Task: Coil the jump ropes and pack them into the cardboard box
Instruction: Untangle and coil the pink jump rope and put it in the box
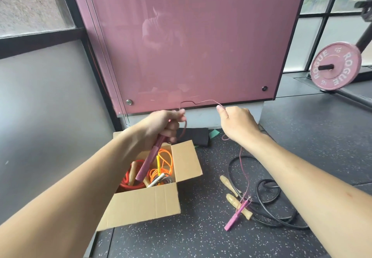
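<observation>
We see the left hand (163,124) clenched on a pink jump-rope handle (150,160) whose lower end hangs over the open cardboard box (141,203) at 7 o'clock. The right hand (237,123), at 1 o'clock, pinches the thin pink cord (201,102) strung between both hands. Inside the box lie an orange rope (164,162) and a red rope (128,184). At 4 o'clock on the floor (201,237), the second pink handle (237,215) rests across a black rope (269,211) with wooden handles (230,186)
</observation>
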`<control>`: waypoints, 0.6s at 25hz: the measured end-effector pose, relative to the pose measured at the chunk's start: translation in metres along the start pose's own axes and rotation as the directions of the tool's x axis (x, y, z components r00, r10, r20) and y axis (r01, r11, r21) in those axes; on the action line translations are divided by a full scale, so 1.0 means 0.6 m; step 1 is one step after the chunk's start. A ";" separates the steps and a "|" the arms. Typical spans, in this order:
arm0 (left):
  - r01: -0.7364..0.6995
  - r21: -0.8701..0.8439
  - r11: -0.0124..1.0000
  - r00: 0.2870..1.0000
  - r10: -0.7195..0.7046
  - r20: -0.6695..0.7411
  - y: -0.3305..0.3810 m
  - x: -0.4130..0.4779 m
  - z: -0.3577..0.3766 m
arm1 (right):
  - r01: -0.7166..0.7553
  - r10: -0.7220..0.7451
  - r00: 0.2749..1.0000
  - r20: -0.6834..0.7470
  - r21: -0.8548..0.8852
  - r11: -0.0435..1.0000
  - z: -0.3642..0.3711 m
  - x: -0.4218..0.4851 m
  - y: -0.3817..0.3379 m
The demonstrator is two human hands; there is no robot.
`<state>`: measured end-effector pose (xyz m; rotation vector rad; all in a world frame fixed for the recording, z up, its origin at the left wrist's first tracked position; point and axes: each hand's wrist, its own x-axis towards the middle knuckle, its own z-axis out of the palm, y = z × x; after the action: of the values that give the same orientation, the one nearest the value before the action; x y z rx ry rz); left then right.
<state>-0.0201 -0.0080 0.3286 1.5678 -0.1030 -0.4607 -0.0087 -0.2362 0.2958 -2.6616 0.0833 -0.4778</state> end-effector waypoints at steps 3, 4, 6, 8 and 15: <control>0.043 -0.398 0.916 0.969 0.058 0.239 0.022 -0.019 0.036 | 0.090 -0.062 0.952 0.298 -0.080 0.993 0.021 -0.022 0.003; -0.020 -0.567 0.823 0.966 0.161 0.200 0.034 -0.017 0.042 | 0.151 -0.101 0.894 0.436 -0.080 0.985 0.029 -0.034 0.000; -0.277 -0.715 0.642 0.944 0.322 -0.077 0.050 -0.002 0.038 | 0.188 -0.176 0.794 0.582 0.041 0.981 0.036 -0.056 -0.016; -0.556 -0.579 0.596 0.831 0.378 -0.409 0.046 0.017 0.016 | 0.221 -0.267 0.793 0.548 0.150 0.964 0.029 -0.067 -0.041; -0.343 0.889 0.303 0.712 0.701 0.036 -0.034 0.028 -0.045 | 0.437 -0.450 0.858 0.248 0.106 0.893 -0.014 -0.064 -0.070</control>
<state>0.0003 0.0127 0.3042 2.4370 -0.6551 0.5810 -0.0486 -0.1965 0.3085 -2.6647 -0.6305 -0.2467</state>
